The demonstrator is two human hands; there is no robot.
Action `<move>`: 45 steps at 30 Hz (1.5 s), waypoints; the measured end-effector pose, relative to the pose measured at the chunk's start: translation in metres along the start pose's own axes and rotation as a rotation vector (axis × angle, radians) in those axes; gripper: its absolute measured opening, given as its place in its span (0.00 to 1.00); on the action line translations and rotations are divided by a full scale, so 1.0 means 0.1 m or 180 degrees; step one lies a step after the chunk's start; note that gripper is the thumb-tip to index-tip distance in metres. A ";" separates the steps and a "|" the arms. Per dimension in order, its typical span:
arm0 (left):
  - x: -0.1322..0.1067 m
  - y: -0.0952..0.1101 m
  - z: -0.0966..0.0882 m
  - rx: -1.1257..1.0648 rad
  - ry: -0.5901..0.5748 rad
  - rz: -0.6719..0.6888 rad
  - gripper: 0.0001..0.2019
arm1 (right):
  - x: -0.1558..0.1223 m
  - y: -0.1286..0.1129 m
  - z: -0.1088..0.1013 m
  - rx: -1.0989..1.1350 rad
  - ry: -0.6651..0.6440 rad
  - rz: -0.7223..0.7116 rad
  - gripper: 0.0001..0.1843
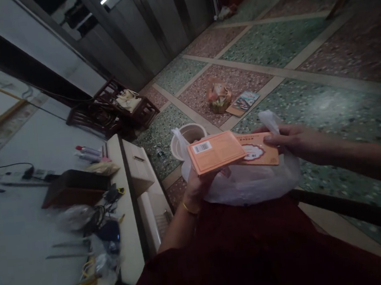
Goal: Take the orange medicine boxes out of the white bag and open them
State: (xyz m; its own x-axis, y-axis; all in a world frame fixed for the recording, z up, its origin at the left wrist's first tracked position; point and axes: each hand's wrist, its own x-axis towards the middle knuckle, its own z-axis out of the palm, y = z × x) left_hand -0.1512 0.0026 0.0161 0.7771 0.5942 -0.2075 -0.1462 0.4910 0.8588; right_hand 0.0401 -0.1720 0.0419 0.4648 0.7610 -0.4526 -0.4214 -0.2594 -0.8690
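Observation:
My left hand (198, 187) is under an orange booklet with a barcode sticker (215, 151), fingers closed on it from below. My right hand (292, 143) pinches a second orange booklet (259, 151) by its right edge, together with the top of a clear plastic bag (249, 184). The bag hangs under both booklets over my lap in dark red cloth. The two booklets overlap, the left one on top.
A white table (23, 232) at left carries pens, a dark box (74, 186), cables and wrapped items. A white bucket (190, 135) stands on the tiled floor. Further off lie a small basket (219, 97), a booklet (245, 100) and wooden stools (112, 107).

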 end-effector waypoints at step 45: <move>-0.29 -0.05 0.05 0.3493 -0.1336 0.2893 0.50 | 0.03 0.31 -0.10 -0.1121 -0.1536 -0.0210 0.44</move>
State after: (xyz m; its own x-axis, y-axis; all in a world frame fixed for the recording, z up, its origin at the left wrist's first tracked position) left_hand -0.1702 -0.0204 0.0205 0.8186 0.1102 0.5637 -0.2914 -0.7661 0.5728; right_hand 0.0360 -0.1836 0.0118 0.0403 0.9449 -0.3250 -0.0820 -0.3210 -0.9435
